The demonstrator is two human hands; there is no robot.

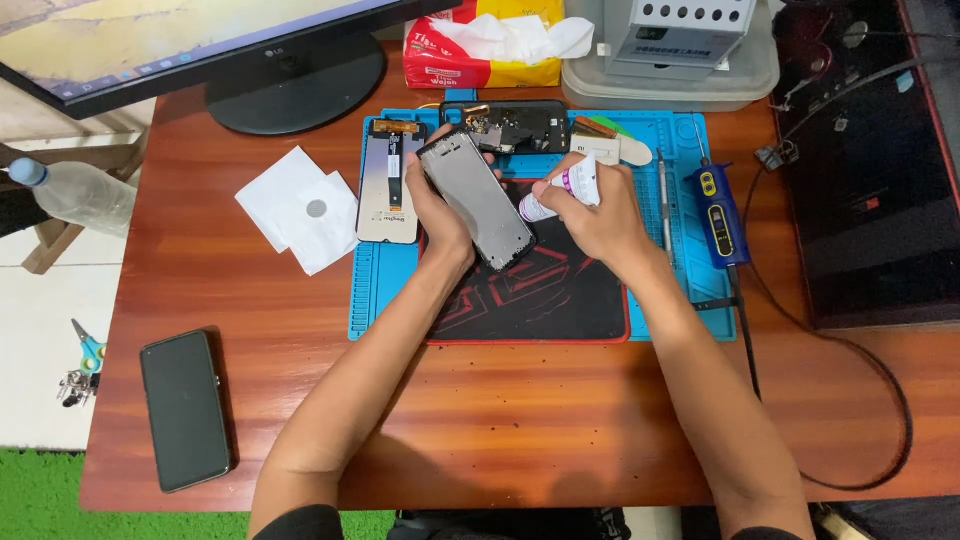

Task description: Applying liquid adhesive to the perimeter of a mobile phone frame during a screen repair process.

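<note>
My left hand [437, 212] grips a bare phone frame [477, 198] by its left edge, tilted above the black and red pad [545, 300]. In my right hand [600, 212] is a small white glue tube [562, 191] with a pink band, its tip pointing left toward the frame's right edge. A detached phone screen panel [388, 182] with a flex strip lies left of the frame on the blue work mat [380, 290]. Behind the hands sits a black phone body with exposed parts [508, 125].
White paper pieces [300, 220] lie left of the mat, and a dark phone [184, 408] rests near the front left. A monitor stand [296, 85], tissue pack [490, 40] and plastic box [680, 85] line the back. A blue tool [718, 215] and cable lie at right, beside a black device [870, 180].
</note>
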